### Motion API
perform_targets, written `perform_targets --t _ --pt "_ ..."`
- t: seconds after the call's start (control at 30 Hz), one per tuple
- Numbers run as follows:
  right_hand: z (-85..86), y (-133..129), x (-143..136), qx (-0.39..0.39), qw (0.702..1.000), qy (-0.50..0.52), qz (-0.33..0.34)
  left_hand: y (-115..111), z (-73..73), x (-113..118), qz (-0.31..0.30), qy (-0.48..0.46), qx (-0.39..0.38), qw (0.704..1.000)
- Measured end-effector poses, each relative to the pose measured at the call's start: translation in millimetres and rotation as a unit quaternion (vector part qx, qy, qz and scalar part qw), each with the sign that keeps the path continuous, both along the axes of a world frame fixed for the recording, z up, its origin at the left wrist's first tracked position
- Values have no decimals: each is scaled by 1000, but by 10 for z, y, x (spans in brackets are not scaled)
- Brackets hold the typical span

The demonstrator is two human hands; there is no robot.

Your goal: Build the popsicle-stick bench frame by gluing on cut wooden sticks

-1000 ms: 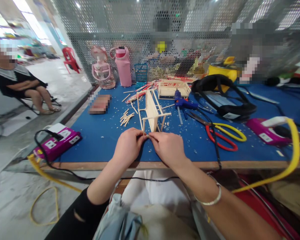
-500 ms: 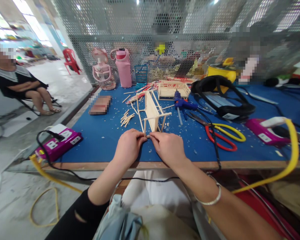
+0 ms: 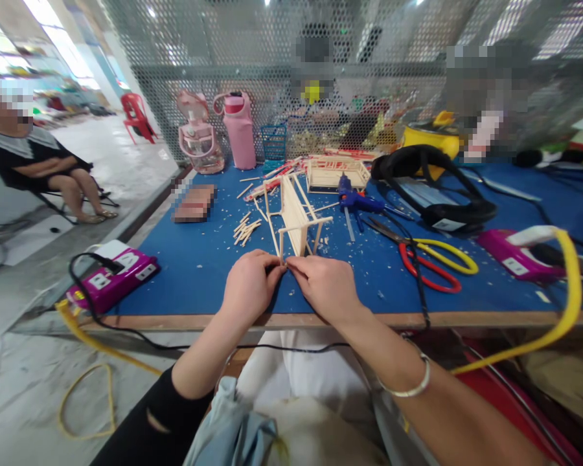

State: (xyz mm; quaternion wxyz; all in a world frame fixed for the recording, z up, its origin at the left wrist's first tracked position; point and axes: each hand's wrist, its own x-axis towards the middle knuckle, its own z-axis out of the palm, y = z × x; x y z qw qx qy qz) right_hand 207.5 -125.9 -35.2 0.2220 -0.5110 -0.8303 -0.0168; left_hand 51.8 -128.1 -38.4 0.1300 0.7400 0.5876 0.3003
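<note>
Wood in their pinch, the left hand (image 3: 250, 281) and right hand (image 3: 329, 285) seemingly steady the frame (image 3: 293, 210) by its near foot on the worktop (image 3: 184, 272), sticks (image 3: 247, 229) and glue gun (image 3: 362, 200) lying beyond, probably for easy reach.

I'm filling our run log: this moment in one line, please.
left hand: at near end of wooden frame | right hand: close beside left | glue gun: right of frame
</note>
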Motion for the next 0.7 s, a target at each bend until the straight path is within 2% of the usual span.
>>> perform_targets --t 0.33,0.43,0.6,0.7 --pt "13 26 -9 -8 1000 11 7 -4 18 -1 -2 2 -4 1000" --pt "20 -26 30 25 997 67 27 -2 13 -10 -2 -4 -2 1000" --pt "111 -215 304 134 970 203 12 -22 42 -35 22 -33 -23 999" --pt "120 -280 525 124 967 222 -7 -17 68 -55 21 -27 -35 999"
